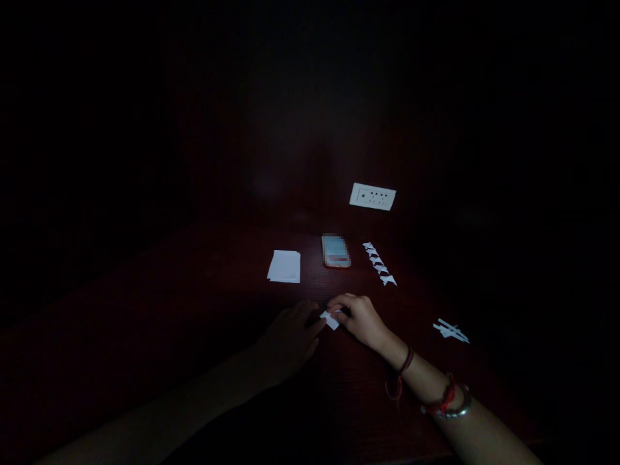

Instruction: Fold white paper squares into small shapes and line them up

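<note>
Small white paper (332, 321): loosely spread left hand (293, 332) at nine o'clock; curled right hand (362, 318) at three, whether pinching I can't tell. Uneven pressure could skew it.

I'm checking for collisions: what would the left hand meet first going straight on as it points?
Probably the small white paper, then the right hand just beyond it; the dim light leaves depth unclear.

below centre, the small paper (331, 320) is partly covered by the right hand (362, 319). the phone (336, 251) at centre is blurred into blocks. both forearms (489, 439) are cut off by the bottom edge.
</note>
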`<act>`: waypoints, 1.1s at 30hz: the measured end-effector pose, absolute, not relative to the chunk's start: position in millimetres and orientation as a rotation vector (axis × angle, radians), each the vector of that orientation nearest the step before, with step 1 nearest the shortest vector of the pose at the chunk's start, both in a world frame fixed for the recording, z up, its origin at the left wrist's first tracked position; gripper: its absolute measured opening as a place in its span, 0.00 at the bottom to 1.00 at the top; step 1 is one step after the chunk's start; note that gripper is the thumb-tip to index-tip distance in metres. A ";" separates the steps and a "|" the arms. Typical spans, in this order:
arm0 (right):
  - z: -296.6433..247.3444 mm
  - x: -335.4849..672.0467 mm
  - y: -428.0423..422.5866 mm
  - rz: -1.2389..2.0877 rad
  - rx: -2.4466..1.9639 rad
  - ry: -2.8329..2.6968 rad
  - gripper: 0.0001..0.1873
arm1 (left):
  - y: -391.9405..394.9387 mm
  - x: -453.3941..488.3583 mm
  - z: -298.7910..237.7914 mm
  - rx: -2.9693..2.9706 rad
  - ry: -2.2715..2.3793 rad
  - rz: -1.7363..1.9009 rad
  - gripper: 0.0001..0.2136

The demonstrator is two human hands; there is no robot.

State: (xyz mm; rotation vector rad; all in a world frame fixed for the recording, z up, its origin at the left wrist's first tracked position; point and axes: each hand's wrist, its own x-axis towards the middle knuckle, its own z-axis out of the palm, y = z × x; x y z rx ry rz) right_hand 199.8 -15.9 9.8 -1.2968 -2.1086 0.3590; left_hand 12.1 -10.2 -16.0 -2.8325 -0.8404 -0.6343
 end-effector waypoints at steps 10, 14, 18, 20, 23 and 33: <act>9.8 197.9 -13.8 0.354 -1.314 -2.117 0.09 | -11.8 11.3 -16.1 -2.865 -0.855 -0.588 0.16; 10.3 199.0 -13.7 0.344 -1.311 -2.131 0.10 | -11.5 11.7 -16.7 -2.890 -0.872 -0.541 0.16; 11.1 198.7 -14.1 0.371 -1.308 -2.153 0.10 | -12.2 11.4 -15.8 -2.890 -0.870 -0.558 0.15; 12.0 198.7 -14.5 0.385 -1.316 -2.157 0.10 | -12.2 11.2 -15.2 -2.886 -0.864 -0.554 0.15; 13.8 200.3 -15.2 0.380 -1.302 -2.175 0.10 | -11.8 11.4 -12.8 -2.886 -0.841 -0.517 0.15; 19.7 215.4 -19.9 0.202 -1.271 -2.372 0.11 | -16.4 15.2 6.9 -2.913 -0.737 -0.496 0.12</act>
